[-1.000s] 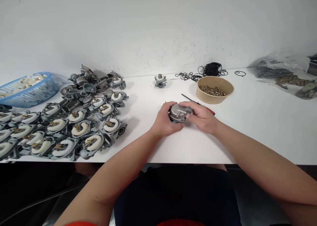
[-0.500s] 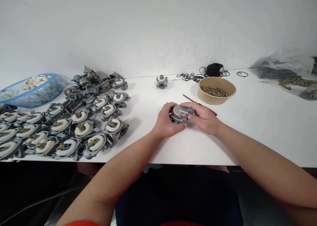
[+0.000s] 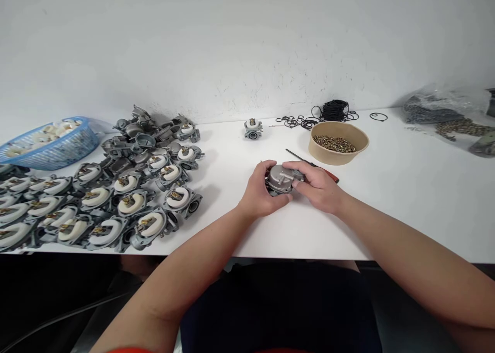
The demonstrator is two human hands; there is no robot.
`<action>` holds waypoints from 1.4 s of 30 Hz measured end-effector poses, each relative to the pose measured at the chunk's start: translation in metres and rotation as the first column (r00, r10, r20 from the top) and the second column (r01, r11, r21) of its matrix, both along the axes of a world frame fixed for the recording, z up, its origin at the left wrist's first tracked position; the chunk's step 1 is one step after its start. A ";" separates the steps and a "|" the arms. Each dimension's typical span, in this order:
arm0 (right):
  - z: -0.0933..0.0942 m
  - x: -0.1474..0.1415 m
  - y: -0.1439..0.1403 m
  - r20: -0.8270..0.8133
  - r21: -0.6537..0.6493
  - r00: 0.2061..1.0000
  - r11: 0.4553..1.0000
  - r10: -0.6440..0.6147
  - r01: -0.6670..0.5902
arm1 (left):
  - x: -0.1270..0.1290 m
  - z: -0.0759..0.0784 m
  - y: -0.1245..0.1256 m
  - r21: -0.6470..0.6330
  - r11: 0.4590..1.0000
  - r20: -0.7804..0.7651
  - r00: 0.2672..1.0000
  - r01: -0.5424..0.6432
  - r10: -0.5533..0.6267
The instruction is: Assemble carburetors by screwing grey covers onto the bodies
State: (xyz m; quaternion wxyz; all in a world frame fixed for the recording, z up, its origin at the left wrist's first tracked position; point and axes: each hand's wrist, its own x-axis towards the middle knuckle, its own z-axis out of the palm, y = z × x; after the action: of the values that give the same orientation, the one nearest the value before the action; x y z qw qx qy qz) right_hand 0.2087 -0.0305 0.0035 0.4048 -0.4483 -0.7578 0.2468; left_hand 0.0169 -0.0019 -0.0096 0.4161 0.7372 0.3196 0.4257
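Hands clasp one grey carburettor (image 3: pixel 281 178) just above the bench (image 3: pixel 406 198): left hand (image 3: pixel 262 190) cupping its side, right hand (image 3: pixel 316 185) pinching its cap (apparently unfastened). A slack grip could drop it towards the bowl of brass parts (image 3: pixel 337 142) nearby.
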 end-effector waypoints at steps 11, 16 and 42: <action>0.003 -0.002 -0.001 0.034 0.033 0.999 0.999 -0.007 0.006 | 0.001 0.002 -0.001 0.005 0.999 0.006 0.999 -0.038 0.038; 0.004 -0.002 -0.001 0.049 0.039 0.999 0.999 -0.010 0.009 | 0.001 0.004 -0.001 -0.008 1.000 0.008 1.000 -0.030 0.030; 0.005 0.018 0.005 -0.099 0.032 0.955 0.958 -0.280 0.284 | -0.001 0.004 0.000 -0.072 0.996 0.038 0.998 -0.051 0.054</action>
State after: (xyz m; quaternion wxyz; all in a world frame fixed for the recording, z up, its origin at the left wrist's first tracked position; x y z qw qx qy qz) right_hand 0.2269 -0.0255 0.0083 0.4812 -0.5304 -0.6716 0.1900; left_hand 0.0164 -0.0016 -0.0054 0.4371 0.7046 0.3454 0.4395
